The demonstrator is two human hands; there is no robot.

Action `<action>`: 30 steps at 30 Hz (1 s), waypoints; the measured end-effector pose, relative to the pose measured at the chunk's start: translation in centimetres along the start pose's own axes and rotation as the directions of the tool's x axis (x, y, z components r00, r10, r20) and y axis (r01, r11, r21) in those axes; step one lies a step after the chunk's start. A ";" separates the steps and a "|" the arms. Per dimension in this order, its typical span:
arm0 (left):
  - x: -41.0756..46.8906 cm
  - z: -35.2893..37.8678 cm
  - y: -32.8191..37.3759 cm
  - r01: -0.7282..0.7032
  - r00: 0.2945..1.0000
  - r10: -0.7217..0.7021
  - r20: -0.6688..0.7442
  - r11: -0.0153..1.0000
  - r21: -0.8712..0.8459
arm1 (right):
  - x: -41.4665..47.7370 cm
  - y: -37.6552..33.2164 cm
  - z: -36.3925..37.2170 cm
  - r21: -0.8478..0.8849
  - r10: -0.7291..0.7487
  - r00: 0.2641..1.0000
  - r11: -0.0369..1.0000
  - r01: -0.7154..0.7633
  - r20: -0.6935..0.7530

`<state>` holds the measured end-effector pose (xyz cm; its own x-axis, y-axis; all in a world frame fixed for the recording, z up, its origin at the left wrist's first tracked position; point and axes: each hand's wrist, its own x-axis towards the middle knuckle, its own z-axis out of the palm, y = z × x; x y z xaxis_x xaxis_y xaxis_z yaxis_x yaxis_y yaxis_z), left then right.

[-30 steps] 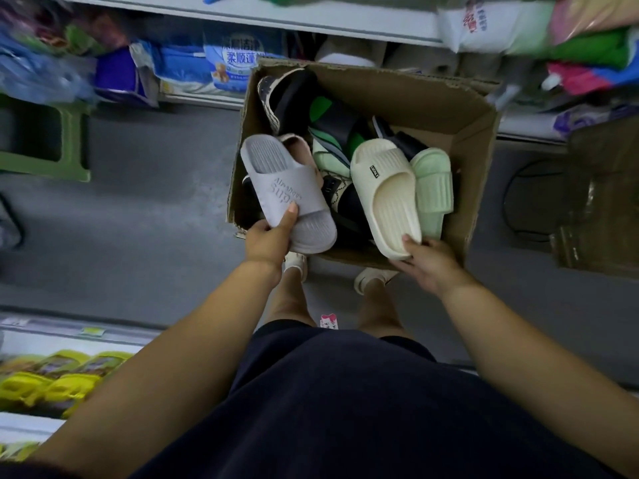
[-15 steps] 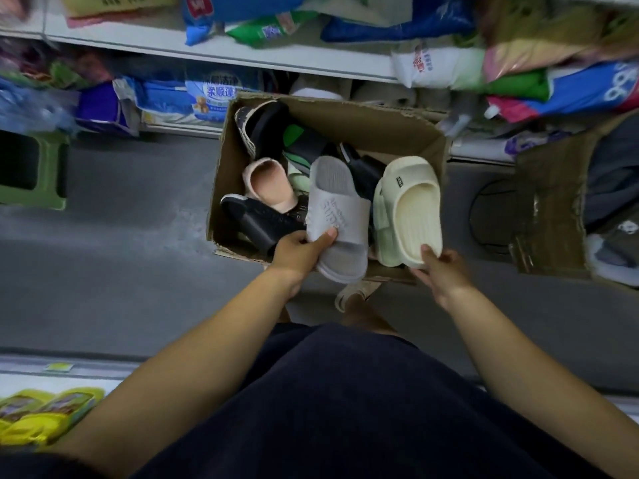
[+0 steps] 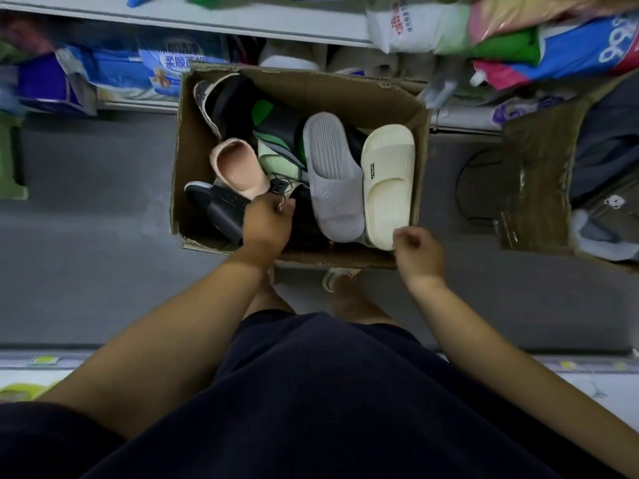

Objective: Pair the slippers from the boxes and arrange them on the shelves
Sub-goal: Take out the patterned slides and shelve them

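Left grip (image 3: pixel 268 219) down inside cardboard box (image 3: pixel 390 95), fingers curled at patterned slipper (image 3: pixel 288 197); cannot tell if I hold it. Right grip (image 3: pixel 418 250) loosely curled, empty, just beside cream slipper (image 3: pixel 387 181). Step, as judged: hunting mates. Next: find match for grey slipper (image 3: pixel 332 174). Box also holds pink slipper (image 3: pixel 238 167), black slipper (image 3: pixel 214 205), green slipper (image 3: pixel 276 160)

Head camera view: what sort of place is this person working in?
Most likely a small shop aisle, or its stockroom. White shelves hold wrapped packs of household goods, a cardboard box of mixed loose slippers sits on the grey floor, and a second opened box stands to its right.
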<state>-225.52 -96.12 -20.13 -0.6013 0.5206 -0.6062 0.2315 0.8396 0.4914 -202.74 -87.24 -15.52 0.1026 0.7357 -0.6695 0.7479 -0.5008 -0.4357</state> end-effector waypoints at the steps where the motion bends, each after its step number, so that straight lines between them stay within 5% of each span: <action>1: 0.2 -0.6 -0.8 -0.034 0.999 0.036 -0.023 0.995 0.093 | -0.3 -0.6 0.9 0.053 -0.013 0.997 0.999 0.009 0.076; 4: 0.1 -2.6 -3.4 -0.095 0.993 0.116 -0.022 0.897 0.432 | -0.9 -3.4 3.9 0.108 -0.094 0.942 0.992 0.062 0.322; 9: 0.9 -5.0 -7.5 -0.290 0.954 0.282 0.101 0.784 0.548 | 1.4 -8.5 11.5 0.068 -0.006 0.867 0.997 -0.032 0.498; 15: 2.0 -6.3 -9.6 -0.404 0.912 0.377 0.165 0.747 0.528 | 3.4 -9.6 19.2 0.081 0.168 0.867 0.969 -0.232 0.470; 21: 2.6 -7.2 -10.5 -0.471 0.881 0.414 0.228 0.723 0.506 | 1.5 -9.2 18.2 0.045 0.073 0.953 0.995 -0.090 0.295; 30: 1.2 -9.9 -9.0 -0.319 0.923 0.258 0.285 0.928 0.193 | -1.4 -8.2 14.2 0.223 0.015 0.955 0.971 -0.084 0.296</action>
<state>-235.89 -104.62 -19.06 -0.2776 0.7414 -0.6109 0.5542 0.6430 0.5286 -218.30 -90.58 -19.54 -0.0848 0.5605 -0.8238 0.5711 -0.6501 -0.5012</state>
